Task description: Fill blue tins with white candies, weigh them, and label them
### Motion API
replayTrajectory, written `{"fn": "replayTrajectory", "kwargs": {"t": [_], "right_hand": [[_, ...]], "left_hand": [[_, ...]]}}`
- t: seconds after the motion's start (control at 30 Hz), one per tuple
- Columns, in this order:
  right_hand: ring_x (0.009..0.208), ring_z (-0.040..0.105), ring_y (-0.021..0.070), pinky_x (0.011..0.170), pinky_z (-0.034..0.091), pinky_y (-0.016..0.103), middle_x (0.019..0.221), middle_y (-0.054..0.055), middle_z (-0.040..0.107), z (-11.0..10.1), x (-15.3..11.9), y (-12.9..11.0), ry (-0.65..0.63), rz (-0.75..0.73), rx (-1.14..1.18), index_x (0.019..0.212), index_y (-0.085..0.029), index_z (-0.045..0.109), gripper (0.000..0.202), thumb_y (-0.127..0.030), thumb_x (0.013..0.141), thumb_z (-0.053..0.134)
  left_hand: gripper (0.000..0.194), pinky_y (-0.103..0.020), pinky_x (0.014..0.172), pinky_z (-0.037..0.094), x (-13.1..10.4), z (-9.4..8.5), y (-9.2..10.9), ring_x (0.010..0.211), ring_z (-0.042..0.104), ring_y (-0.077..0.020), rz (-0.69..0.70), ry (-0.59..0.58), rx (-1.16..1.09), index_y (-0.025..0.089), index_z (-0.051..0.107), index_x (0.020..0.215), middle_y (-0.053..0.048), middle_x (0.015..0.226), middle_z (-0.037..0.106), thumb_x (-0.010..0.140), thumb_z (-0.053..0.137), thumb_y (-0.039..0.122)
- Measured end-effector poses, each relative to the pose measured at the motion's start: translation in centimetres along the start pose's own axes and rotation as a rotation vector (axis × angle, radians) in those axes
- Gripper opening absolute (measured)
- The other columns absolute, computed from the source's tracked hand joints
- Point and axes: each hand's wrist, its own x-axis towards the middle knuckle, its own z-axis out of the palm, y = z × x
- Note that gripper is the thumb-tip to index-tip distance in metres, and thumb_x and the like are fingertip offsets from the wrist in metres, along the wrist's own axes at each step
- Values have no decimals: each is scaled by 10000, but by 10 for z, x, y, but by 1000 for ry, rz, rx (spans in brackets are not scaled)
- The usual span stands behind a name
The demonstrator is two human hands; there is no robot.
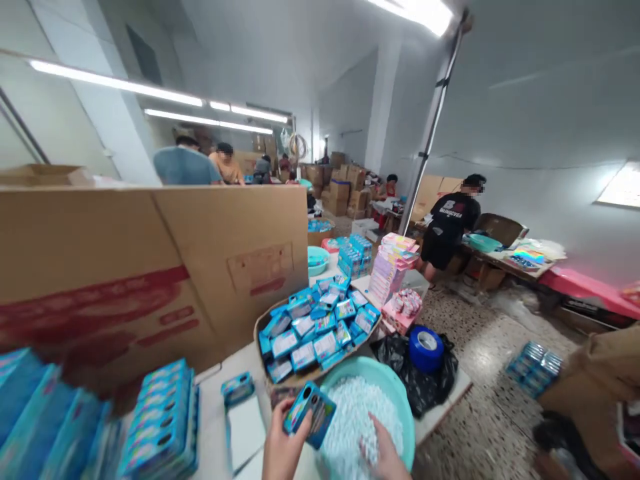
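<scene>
My left hand (289, 437) is closed around a small blue box (311, 415) with dark round spots, tilted above the rim of a turquoise basin (409, 407). Many small white pieces (360, 410) fill the basin. My right hand (384, 448) reaches in among them, thumb and fingers apart, with some fingers partly hidden by the pieces. Just behind, a shallow carton (260, 347) is heaped with similar blue boxes (325, 321). Left of my left hand, another blue box (237, 388) lies by a white-bottomed tray (245, 430).
Stacked blue boxes (159, 420) stand at the front left, before a tall cardboard panel (210, 267). A black plastic bag (395, 353) bears a blue tape roll (426, 348). Pink boxes (390, 270) rise behind. A person in black (453, 217) stands at another table.
</scene>
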Motion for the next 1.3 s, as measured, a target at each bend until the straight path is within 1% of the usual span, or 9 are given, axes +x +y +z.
{"fn": "replayTrajectory", "kwargs": {"t": [0.07, 0.13, 0.2, 0.3, 0.53, 0.83, 1.03, 1.2, 1.3], "right_hand": [[544, 620, 196, 477, 542, 364, 615, -25, 544, -2, -13, -1, -23, 162, 102, 759, -336, 614, 168, -409, 698, 476], [474, 575, 133, 429, 500, 252, 565, -32, 538, -6, -19, -5, 33, 516, 507, 715, -249, 557, 144, -386, 732, 516], [401, 509, 92, 349, 405, 169, 531, -35, 540, -9, -17, -9, 49, 759, 776, 729, -206, 524, 182, -376, 792, 514], [419, 524, 78, 346, 379, 135, 547, -23, 573, -15, -6, -15, 44, 887, 979, 756, -188, 510, 212, -370, 858, 474], [514, 560, 76, 407, 444, 142, 635, -21, 607, -37, 15, -34, -8, 775, 1079, 807, -202, 527, 202, -389, 867, 481], [514, 531, 83, 467, 468, 197, 629, -44, 572, -51, 38, -56, 105, 536, 956, 697, -226, 473, 247, -437, 823, 506], [550, 551, 122, 546, 508, 264, 580, -41, 531, -51, 48, -55, 95, 392, 829, 654, -231, 445, 322, -504, 808, 516], [515, 526, 105, 560, 502, 252, 532, -54, 486, -50, 52, -63, 22, 391, 841, 615, -224, 419, 364, -505, 815, 533], [485, 495, 90, 528, 479, 231, 522, -62, 470, -49, 54, -67, 25, 418, 844, 607, -221, 403, 371, -496, 816, 540]], "left_hand": [[433, -361, 759, 546, -22, 4, 2, 814, 663, -243, -13, -22, -30, 204, 565, 906, -32, 846, 675, 637, 648, 533], [399, -333, 748, 531, -36, 8, 3, 797, 647, -213, -18, -38, -23, 193, 580, 940, -30, 853, 672, 671, 648, 480], [380, -322, 792, 512, -43, 13, 0, 849, 639, -201, -23, -47, -12, 187, 595, 982, -41, 916, 678, 690, 658, 422], [376, -326, 847, 489, -48, 22, -8, 922, 629, -199, -8, -100, 34, 196, 611, 1028, -48, 1002, 679, 693, 689, 349], [355, -354, 935, 447, -58, 58, -15, 1041, 585, -210, 101, -189, 212, 210, 624, 1057, -57, 1079, 653, 710, 696, 224], [371, -379, 928, 442, -59, 109, -4, 1045, 569, -228, 144, -316, 317, 221, 626, 1075, -58, 1084, 655, 712, 673, 161], [379, -377, 934, 439, -54, 125, -1, 1044, 573, -226, 146, -304, 333, 223, 633, 1069, -56, 1084, 660, 700, 682, 148], [379, -364, 926, 445, -52, 132, -1, 1033, 582, -224, 63, -264, 330, 224, 637, 1060, -49, 1086, 663, 690, 700, 169], [391, -376, 952, 428, -51, 134, 1, 1060, 566, -224, 123, -299, 363, 230, 627, 1092, -48, 1101, 654, 712, 665, 149]]}}
